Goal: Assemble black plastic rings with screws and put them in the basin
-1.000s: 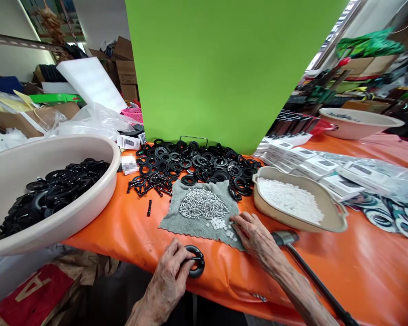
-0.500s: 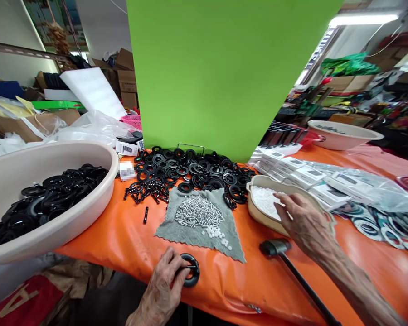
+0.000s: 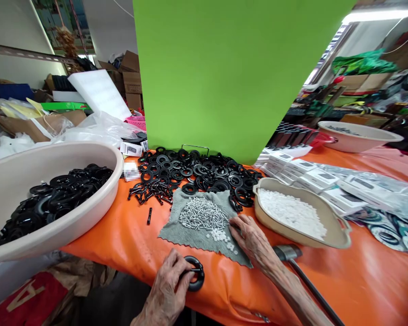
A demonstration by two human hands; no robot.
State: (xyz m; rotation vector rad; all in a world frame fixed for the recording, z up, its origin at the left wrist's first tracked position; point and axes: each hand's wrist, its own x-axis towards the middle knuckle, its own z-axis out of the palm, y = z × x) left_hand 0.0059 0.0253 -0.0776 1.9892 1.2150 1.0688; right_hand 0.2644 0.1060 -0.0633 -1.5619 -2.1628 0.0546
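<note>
My left hand (image 3: 168, 283) grips a black ring part (image 3: 194, 273) at the near edge of the orange table (image 3: 129, 235). My right hand (image 3: 250, 237) rests on a grey cloth (image 3: 177, 231), fingers curled and pinching beside a pile of small silver screws (image 3: 201, 213) and a few white plastic bits (image 3: 221, 236). What the fingertips hold is too small to name. A beige tray (image 3: 329, 235) of white plastic bits lies just right of that hand.
A heap of black rings (image 3: 197, 170) and black pins (image 3: 149, 192) lies behind the cloth. A large beige basin (image 3: 98, 199) of black rings stands at left. A hammer (image 3: 290, 253) lies at right, with white boxes (image 3: 313, 174) beyond. A green panel (image 3: 221, 77) blocks the back.
My right hand has come back from the tray of white bits to the grey cloth beside the screws. My left hand still holds the black ring in place.
</note>
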